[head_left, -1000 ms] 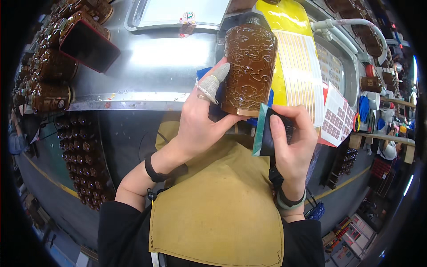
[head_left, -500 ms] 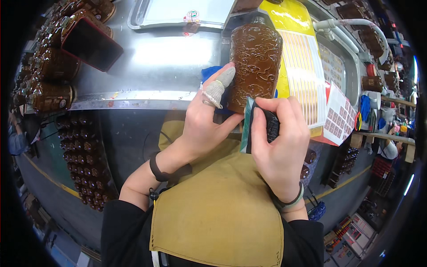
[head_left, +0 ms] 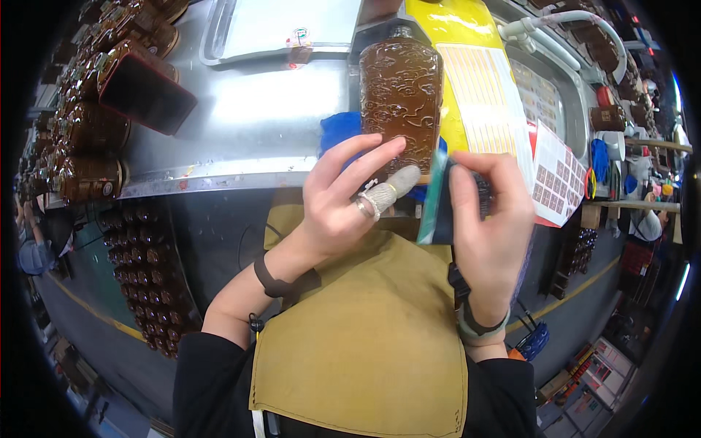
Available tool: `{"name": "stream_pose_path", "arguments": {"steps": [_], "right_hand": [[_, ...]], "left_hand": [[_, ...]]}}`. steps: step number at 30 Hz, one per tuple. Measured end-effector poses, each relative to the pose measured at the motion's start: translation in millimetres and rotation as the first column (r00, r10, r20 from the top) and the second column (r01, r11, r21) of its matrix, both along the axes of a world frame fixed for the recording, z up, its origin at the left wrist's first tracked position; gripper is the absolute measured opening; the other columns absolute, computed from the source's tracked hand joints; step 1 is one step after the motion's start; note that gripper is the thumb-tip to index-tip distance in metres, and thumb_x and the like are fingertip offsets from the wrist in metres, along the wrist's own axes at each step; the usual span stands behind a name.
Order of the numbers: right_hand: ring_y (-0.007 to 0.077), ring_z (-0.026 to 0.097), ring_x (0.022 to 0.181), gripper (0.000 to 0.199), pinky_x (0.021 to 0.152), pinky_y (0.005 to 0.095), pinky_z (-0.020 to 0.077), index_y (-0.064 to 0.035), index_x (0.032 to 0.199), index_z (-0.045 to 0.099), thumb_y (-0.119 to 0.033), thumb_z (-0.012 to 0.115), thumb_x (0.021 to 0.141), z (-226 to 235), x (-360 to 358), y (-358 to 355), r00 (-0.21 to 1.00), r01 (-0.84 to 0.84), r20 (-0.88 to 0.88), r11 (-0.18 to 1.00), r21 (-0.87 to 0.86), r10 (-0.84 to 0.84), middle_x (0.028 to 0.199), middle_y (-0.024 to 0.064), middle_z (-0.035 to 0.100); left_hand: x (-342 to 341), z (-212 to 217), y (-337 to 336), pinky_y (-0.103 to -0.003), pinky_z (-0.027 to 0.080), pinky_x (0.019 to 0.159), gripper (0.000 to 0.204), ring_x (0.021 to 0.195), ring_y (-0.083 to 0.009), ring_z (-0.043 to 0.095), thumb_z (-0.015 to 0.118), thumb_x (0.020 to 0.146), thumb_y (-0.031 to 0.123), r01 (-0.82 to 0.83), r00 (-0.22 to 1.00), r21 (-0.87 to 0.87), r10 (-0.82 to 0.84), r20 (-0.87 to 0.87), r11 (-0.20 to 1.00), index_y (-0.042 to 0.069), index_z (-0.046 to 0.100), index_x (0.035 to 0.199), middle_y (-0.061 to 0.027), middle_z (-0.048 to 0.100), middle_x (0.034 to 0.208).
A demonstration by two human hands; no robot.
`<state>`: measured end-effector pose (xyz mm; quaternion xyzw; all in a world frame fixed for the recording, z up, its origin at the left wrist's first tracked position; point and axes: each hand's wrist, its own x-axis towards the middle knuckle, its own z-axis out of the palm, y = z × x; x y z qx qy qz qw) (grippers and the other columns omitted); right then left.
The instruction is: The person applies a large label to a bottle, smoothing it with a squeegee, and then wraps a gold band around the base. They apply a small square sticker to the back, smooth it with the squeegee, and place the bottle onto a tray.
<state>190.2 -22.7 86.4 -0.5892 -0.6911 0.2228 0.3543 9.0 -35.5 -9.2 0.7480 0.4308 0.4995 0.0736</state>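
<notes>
A brown glass bottle [head_left: 400, 95] with an embossed surface lies on its side, its neck pointing away from me. My left hand [head_left: 343, 193] reaches over the bottle's near end, fingers stretched out and apart, with two fingertips on the glass. One of its fingers wears a grey fabric finger cover [head_left: 388, 193]. Just right of that end, my right hand [head_left: 498, 219] grips a squeegee [head_left: 437, 197] with a greenish blade edge and a dark body, held apart from the bottle. Blue cloth [head_left: 339, 131] shows beside and under the bottle.
Right of the bottle lie a yellow sheet [head_left: 423, 18], a striped label sheet [head_left: 483, 95] and a sheet of small dark labels [head_left: 558, 179]. A phone [head_left: 147, 95] leans on brown bottles [head_left: 87, 177] at left. A metal tray [head_left: 212, 44] sits at the back.
My right hand has drawn the squeegee right, off the bottle's near end. The left hand has shifted from the bottle's left side to over its near end. The view has shifted slightly.
</notes>
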Motion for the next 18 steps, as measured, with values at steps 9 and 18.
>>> {"name": "stream_pose_path", "arguments": {"steps": [9,18], "right_hand": [[0.0339,0.067,0.088,0.011,0.080,0.0394,0.0507,0.0025,0.101,0.067,-0.004,0.068,0.092,-31.0,34.3,-0.6,0.995,0.082,0.065,0.992,-0.099,-0.076,0.096,0.0182,0.067],[0.0245,0.065,0.091,0.014,0.084,0.0331,0.0488,0.0015,0.107,0.071,-0.007,0.064,0.098,-35.7,41.0,2.5,0.970,0.099,-0.214,0.990,-0.100,-0.119,0.096,0.0127,0.068]], "left_hand": [[0.2,-17.9,2.5,-0.040,0.063,0.080,0.025,0.100,-0.0350,0.072,0.086,0.071,-0.004,-0.112,0.988,0.069,0.103,0.118,0.991,-0.004,0.072,0.093,-0.0163,0.075,0.110],[12.8,-5.4,-5.8,-0.040,0.054,0.092,0.026,0.116,-0.0347,0.061,0.083,0.077,0.001,-0.251,0.950,0.187,0.278,-0.138,0.950,0.007,0.076,0.102,-0.0114,0.067,0.126]]}}
